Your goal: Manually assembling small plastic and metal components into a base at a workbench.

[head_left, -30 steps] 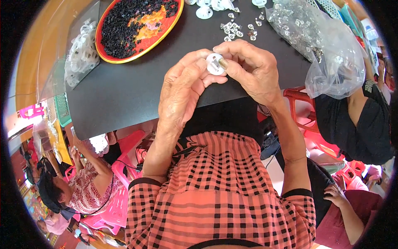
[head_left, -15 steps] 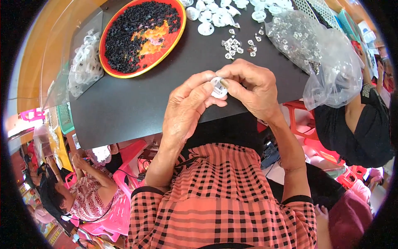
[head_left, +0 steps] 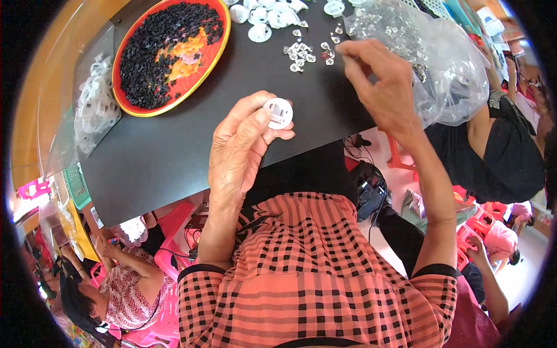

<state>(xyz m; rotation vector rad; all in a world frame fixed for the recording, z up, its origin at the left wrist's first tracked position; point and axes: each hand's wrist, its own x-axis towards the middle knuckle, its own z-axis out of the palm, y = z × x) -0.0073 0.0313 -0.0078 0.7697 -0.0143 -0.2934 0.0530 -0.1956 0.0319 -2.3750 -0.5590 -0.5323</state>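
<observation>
My left hand (head_left: 241, 136) pinches a round white plastic piece (head_left: 281, 113) with slots in its face, held above the dark table near its front edge. My right hand (head_left: 383, 84) is over the table to the right, thumb and bent forefinger apart, with nothing visible between them. Its fingertips are nearest to a few small transparent plastic parts (head_left: 328, 53). Just left of those lies a loose group of similar transparent parts (head_left: 300, 55). Several white round pieces (head_left: 260, 33) are heaped at the far side.
A red round tray (head_left: 208, 74) full of small black parts stands at the far left. Beside it lies a bag of white pieces (head_left: 93, 107). A transparent plastic bag (head_left: 449, 75) of see-through parts sits at the right edge. People sit on both sides, one on a pink chair (head_left: 168, 296).
My right hand has let go of the white piece and moved right and away, toward the small transparent parts. My left hand keeps the piece. The whole view has shifted slightly.
</observation>
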